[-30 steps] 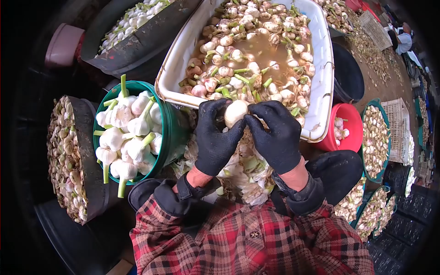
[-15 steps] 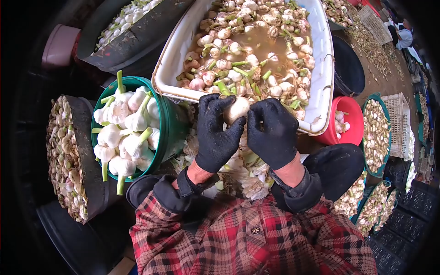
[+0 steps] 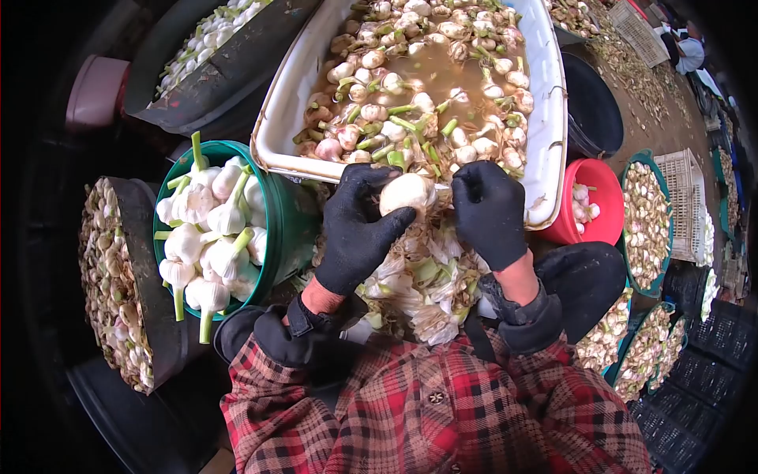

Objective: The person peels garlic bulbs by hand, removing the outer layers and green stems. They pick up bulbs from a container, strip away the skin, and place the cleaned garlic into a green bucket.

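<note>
My left hand (image 3: 359,229), in a black glove, is wrapped round a garlic bulb (image 3: 407,195) at the near edge of the white tub (image 3: 297,164). To the right of the bulb and apart from it is my right hand (image 3: 489,212), also gloved, with its fingers curled together; whether they pinch anything is too small to tell. Garlic bulbs with green stems (image 3: 373,112) float in the tub's brown water. Below my hands lies a heap of peeled skins (image 3: 422,292).
A green bucket (image 3: 276,229) of white garlic stands at left. On the right are a red bucket (image 3: 609,201), a black tub (image 3: 588,107), a green-rimmed basket of garlic (image 3: 646,229) and a pale crate (image 3: 683,205). Another person (image 3: 689,54) is at the upper right.
My right hand has moved right, away from the bulb, and its fingers have drawn together. My left hand still holds the bulb. The whole view has shifted slightly.
</note>
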